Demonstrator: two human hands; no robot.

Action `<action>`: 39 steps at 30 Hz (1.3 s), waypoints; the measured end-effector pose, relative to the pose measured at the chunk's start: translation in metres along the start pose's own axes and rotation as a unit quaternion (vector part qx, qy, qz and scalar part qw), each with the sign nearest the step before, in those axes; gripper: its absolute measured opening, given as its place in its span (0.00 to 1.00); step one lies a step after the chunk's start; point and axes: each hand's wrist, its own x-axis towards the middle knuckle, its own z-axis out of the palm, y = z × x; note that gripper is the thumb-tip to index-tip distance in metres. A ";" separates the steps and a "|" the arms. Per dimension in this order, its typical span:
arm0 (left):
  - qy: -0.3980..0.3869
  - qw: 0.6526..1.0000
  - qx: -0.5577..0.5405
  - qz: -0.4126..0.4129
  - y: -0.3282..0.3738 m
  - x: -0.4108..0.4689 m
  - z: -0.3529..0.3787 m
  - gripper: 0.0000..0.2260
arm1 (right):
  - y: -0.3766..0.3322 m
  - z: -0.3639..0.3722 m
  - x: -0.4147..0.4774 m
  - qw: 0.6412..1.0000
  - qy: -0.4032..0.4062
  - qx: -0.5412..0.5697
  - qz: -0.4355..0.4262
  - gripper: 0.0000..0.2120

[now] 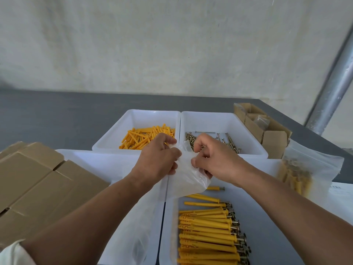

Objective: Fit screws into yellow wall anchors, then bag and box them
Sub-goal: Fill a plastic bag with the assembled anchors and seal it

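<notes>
Head view: both hands meet above the trays on the grey tabletop (57, 115). The left hand (159, 155) and right hand (214, 159) each pinch the top edge of a clear, empty bag (188, 180). The fingers are curled on the film and the thumbs are close together, and the bag hangs limp beneath them. The fitted anchors (208, 230), with their screws in, lie in rows in the near tray (267, 236) at 6 o'clock from the bag. Loose anchors (147, 138) sit in a far tray at 11 o'clock, and loose screws (210, 142) in its neighbour at 1 o'clock.

The two layers of film may cling, so the fingers could slide without parting the mouth, and a hard tug might tear it. If the mouth opens only partly, screw heads would likely snag the film and anchors could spill.

Brown boxes (38, 184) at 8 o'clock crowd the left forearm. A filled bag (298, 175) sits at 3 o'clock near the right forearm, where a wide elbow swing could knock it. The freest path looks to be straight down towards the near tray.
</notes>
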 end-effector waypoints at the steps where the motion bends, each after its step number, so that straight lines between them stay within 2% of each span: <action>1: -0.001 1.000 -0.005 0.001 0.000 0.000 0.000 0.09 | 0.000 0.000 0.000 1.000 -0.004 -0.021 -0.021 0.10; 5: 0.002 1.000 -0.016 0.023 0.001 -0.003 -0.001 0.10 | -0.002 0.000 -0.002 0.993 -0.046 -0.097 -0.044 0.15; 9: 0.004 0.999 -0.022 0.046 0.004 -0.006 0.000 0.12 | -0.003 0.002 -0.003 0.994 -0.104 -0.038 -0.009 0.12; 17: 0.002 0.996 -0.062 0.066 0.009 -0.010 -0.001 0.15 | -0.001 -0.001 -0.002 0.995 -0.094 -0.028 0.006 0.22; 22: -0.003 0.995 -0.075 0.072 0.010 -0.011 -0.002 0.16 | -0.002 -0.001 -0.002 0.991 -0.123 -0.058 0.010 0.34; 25: -0.009 0.994 -0.086 0.071 0.010 -0.012 -0.001 0.18 | -0.003 -0.003 -0.004 0.990 -0.126 -0.058 0.009 0.36; 30: 0.042 0.991 0.057 0.116 0.006 -0.010 -0.003 0.23 | -0.004 -0.007 -0.005 0.990 -0.139 -0.028 0.015 0.33; 32: 0.012 0.985 0.107 0.138 0.008 -0.011 -0.007 0.32 | -0.004 -0.010 -0.005 0.989 -0.147 -0.015 0.016 0.30; 34: -0.061 0.977 0.149 0.142 0.011 -0.012 -0.011 0.41 | -0.004 -0.012 -0.006 0.988 -0.151 0.005 0.017 0.29; 37: -0.182 0.958 0.176 0.131 0.013 -0.014 -0.015 0.46 | -0.003 -0.016 -0.005 0.987 -0.155 0.037 0.022 0.28; 39: -0.230 0.947 0.189 0.121 0.013 -0.015 -0.017 0.48 | -0.004 -0.018 -0.005 0.985 -0.159 0.055 0.024 0.26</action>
